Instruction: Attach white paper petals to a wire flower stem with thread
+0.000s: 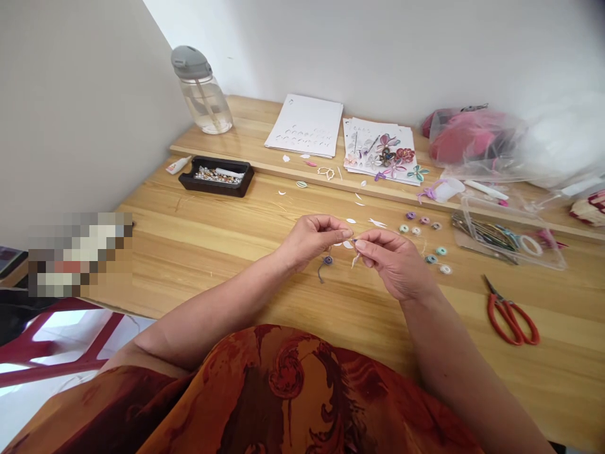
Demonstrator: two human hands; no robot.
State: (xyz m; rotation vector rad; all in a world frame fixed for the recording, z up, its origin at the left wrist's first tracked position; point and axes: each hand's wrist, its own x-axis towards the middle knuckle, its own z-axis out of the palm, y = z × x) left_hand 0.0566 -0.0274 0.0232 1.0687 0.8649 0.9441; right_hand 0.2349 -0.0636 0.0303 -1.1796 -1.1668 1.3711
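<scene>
Purple paper, rolled into a small coil (328,260) with a loose tail, lies on the wooden surface (198,252) just below the left hand (309,239), and everything else is easiest placed from it. Left hand and right hand (394,261) meet right above the coil, fingertips nearly touching, each grip narrow and pinched on a thin pale strip (355,255) that hangs between them. Right of the coil, past the right hand, sit several small rolled paper discs (431,258), then a clear tray of strips (505,239), and red scissors (513,315) nearer the edge. Far behind the coil are sheets with finished paper flowers (387,154), a white template sheet (307,126), a black tray (217,175) to the left and a water bottle (203,91).
</scene>
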